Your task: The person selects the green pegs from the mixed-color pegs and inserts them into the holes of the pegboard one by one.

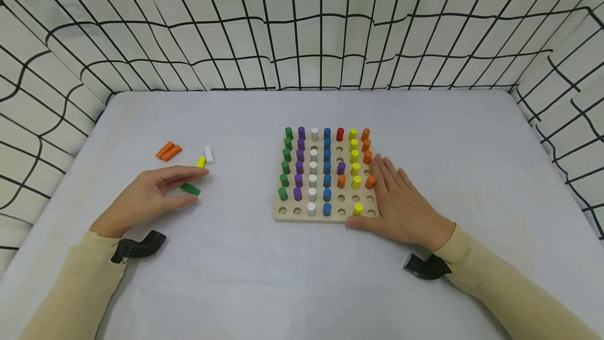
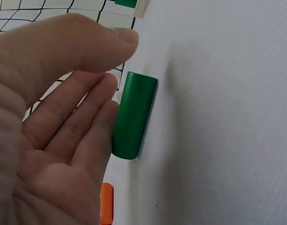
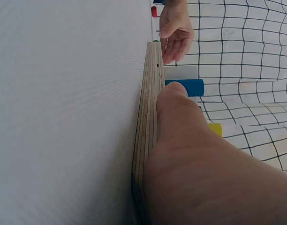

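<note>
A green peg (image 1: 191, 189) lies on the white cloth between the thumb and fingers of my left hand (image 1: 143, 195). In the left wrist view the thumb stands apart from this green peg (image 2: 134, 115), and the fingers are loosely bent beside it. My right hand (image 1: 408, 211) rests with straight fingers along the right edge of the wooden pegboard (image 1: 292, 216). Its thumb reaches over the front corner, and the right wrist view shows it at the layered board edge (image 3: 148, 108). Columns of green, purple, white, blue, yellow and orange pegs fill much of the board.
Two orange pegs (image 1: 169, 151) lie beyond my left hand. A yellow peg (image 1: 201, 161) and a white peg (image 1: 209, 155) lie beside its fingertips. One board column mixes red, purple and orange pegs, with bare holes between. Black wire grid (image 1: 306, 41) rises around the table.
</note>
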### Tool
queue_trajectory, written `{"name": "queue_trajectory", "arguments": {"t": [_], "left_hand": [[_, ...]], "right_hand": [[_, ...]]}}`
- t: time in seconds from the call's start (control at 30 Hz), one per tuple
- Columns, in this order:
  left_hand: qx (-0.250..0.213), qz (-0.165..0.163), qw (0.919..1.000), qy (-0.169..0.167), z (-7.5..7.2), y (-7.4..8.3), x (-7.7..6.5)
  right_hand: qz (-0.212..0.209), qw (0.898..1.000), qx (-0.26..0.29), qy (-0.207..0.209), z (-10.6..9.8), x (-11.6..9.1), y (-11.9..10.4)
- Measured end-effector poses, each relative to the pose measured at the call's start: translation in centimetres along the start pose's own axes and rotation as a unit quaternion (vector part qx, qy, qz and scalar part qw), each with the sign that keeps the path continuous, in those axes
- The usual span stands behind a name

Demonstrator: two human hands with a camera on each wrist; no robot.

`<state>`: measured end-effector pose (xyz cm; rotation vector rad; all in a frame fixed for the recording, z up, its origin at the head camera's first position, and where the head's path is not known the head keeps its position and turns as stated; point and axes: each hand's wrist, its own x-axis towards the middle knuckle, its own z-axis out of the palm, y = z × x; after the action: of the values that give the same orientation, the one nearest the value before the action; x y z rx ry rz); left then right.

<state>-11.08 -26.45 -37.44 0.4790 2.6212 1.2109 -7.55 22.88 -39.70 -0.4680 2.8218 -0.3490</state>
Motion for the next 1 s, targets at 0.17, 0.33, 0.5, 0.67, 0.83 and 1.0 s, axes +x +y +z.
{"name": "queue_trajectory", "arguments": {"t": [0.17,0.33,0.5,0.67,0.83,1.0], "left_hand": [[0.022,0.007,0.9997,0.004,0.01,0.22,0.09],[0.054,0.008,0.9985,-0.007,-0.04,0.25,0.17],[0.039,0.000,0.9992,0.005,0.19,-0.02,0.25],[0.040,-0.013,0.9984,0.039,0.61,-0.17,0.32],[0.087,0.007,0.9952,0.046,0.59,-0.02,0.34],[0.122,0.052,0.9902,0.041,0.54,0.03,0.38]], "right_hand": [[-0.001,1.000,0.001,0.000,-0.11,0.02,0.04],[0.000,1.000,0.001,0.000,-0.09,-0.02,0.15],[-0.001,1.000,0.001,0.001,-0.08,0.01,0.15],[-0.002,1.000,0.001,0.002,-0.09,0.00,0.11],[-0.003,1.000,0.000,0.001,-0.10,-0.04,0.14],[-0.001,1.000,0.001,0.000,-0.08,-0.03,0.15]]}}
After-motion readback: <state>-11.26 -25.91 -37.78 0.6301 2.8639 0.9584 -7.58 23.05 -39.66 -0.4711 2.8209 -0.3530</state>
